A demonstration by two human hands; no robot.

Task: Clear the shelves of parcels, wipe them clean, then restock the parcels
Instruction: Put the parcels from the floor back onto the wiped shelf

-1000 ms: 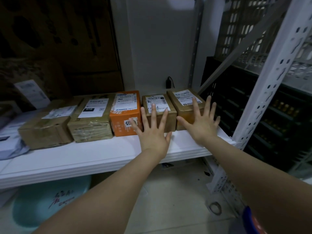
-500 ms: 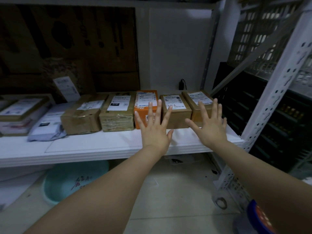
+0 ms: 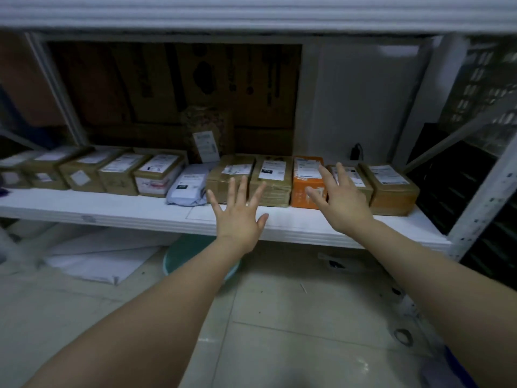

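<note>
Parcels (image 3: pixel 156 175) stand in one row along the back of a white shelf (image 3: pixel 112 211), labels facing up, with bare shelf board in front of them. Most are brown cartons; a grey mailer bag (image 3: pixel 187 189) lies near the middle and an orange box (image 3: pixel 307 180) sits toward the right.

The person's left hand (image 3: pixel 237 217) is stretched out flat with fingers spread wide and holds nothing. It hovers over the shelf's front edge, fingertips pointing at two taped brown cartons (image 3: pixel 272 183) just right of the grey bag. Whether the fingertips touch them cannot be told.

The right hand (image 3: pixel 340 200) is also flat and spread, gripping nothing. It lies across the front of the orange box and the brown carton (image 3: pixel 361 183) to its right. One last carton (image 3: pixel 391 189) stands just beyond the hand at the row's right end.

Dark cardboard sheets (image 3: pixel 167 88) lean behind the row. A teal basin (image 3: pixel 179 253) sits on the tiled floor (image 3: pixel 279 317) under the shelf.
</note>
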